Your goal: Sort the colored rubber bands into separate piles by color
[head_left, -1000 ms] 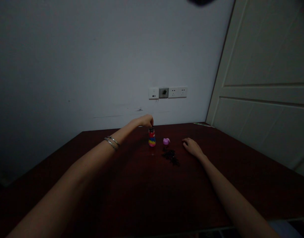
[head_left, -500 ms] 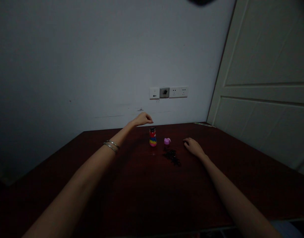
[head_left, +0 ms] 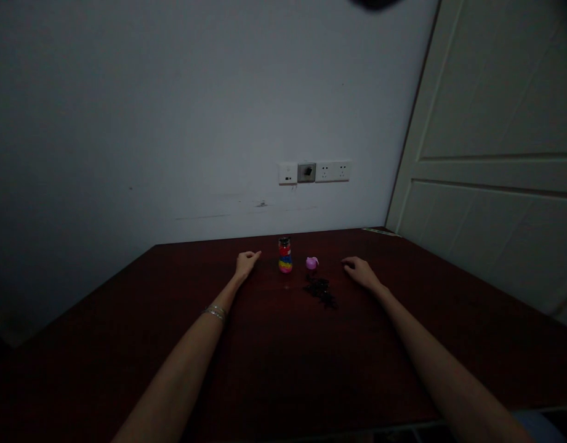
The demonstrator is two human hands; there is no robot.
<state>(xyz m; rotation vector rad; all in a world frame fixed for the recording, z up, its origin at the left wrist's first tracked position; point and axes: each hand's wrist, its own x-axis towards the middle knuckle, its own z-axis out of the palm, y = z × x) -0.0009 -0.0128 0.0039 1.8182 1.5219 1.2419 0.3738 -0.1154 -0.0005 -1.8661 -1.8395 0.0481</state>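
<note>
A small clear jar [head_left: 285,259] stands upright mid-table, filled with layers of red, blue, yellow and pink. Dark pieces show at its mouth. To its left, my left hand [head_left: 247,263] rests on the table, apart from the jar, its thumb stretched out and nothing visible in it. A small pink rounded object [head_left: 311,263], perhaps a lid, sits right of the jar. In front of it lies a loose pile of small black pieces [head_left: 321,290], too dark to identify. My right hand [head_left: 361,274] lies on the table right of these, fingers loosely spread and holding nothing visible.
The dark red table [head_left: 274,357] meets a pale wall [head_left: 195,123] at the back. Sockets and a switch panel [head_left: 314,172] are mounted on that wall. A pale panelled door [head_left: 490,154] rises on the right. The light is dim.
My left hand has come down from above the jar's mouth, moving left and nearer to me, onto the table. Its pinched fingers have loosened. My right hand and the objects have stayed put.
</note>
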